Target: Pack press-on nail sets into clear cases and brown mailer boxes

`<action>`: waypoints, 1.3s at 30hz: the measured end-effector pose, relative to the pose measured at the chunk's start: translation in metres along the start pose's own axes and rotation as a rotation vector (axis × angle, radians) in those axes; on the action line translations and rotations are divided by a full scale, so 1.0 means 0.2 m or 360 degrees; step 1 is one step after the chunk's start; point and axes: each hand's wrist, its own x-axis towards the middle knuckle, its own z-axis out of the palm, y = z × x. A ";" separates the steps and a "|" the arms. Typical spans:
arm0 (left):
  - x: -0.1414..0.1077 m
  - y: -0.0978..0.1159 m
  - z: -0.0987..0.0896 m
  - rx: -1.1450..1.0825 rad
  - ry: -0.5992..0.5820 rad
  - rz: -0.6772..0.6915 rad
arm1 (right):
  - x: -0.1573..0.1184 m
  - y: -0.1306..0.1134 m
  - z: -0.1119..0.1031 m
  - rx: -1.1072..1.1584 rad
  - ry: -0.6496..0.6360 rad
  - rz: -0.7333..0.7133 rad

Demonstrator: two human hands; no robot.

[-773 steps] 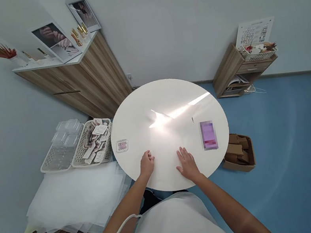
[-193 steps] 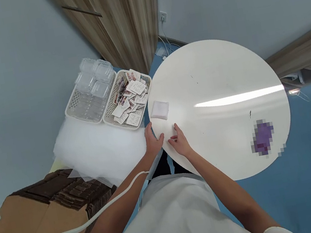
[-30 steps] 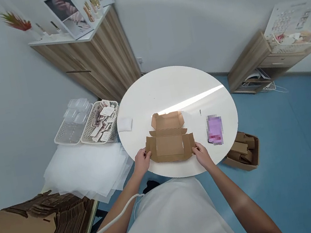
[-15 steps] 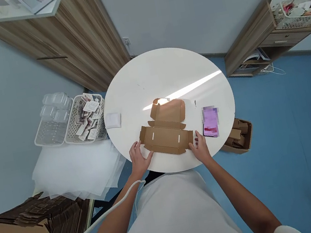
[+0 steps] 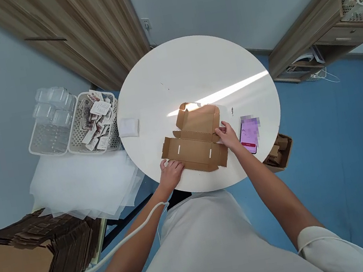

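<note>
A flat brown cardboard box (image 5: 193,149), unfolded with its flaps spread and two white slots in its front panel, lies on the round white table (image 5: 190,66). At its near left edge my left hand (image 5: 172,174) is closed over the front flap, fingers bent and the thumb out to the left. My right hand (image 5: 228,136) pinches the small side flap at the right end of the middle fold. Just right of that hand lies a phone (image 5: 247,136) with a lit purple screen, partly blurred.
A small white packet (image 5: 129,128) rests at the table's left edge. Left stand a basket of cards (image 5: 95,123), clear plastic trays (image 5: 54,111), white sheets (image 5: 85,186) and stacked cardboard (image 5: 66,259). A carton (image 5: 279,154) sits on the floor at right. A white cable (image 5: 117,250) crosses my left arm.
My right hand has gone from the box's near right corner up to the middle fold's side flap. The left hand has moved right along the near edge and its fingers have curled in.
</note>
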 end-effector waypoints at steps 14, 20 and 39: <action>0.04 0.01 -0.08 0.0147 0.0074 -0.0056 | 0.05 0.01 0.08 -0.0299 -0.0062 -0.0016; 0.13 -0.03 -0.16 0.0229 -0.0092 -0.0069 | 0.04 0.00 0.08 -0.0269 -0.0175 -0.0029; 0.22 -0.15 -0.21 0.0440 -0.0171 0.0383 | -0.41 -0.10 0.22 -0.1102 0.0302 -0.0031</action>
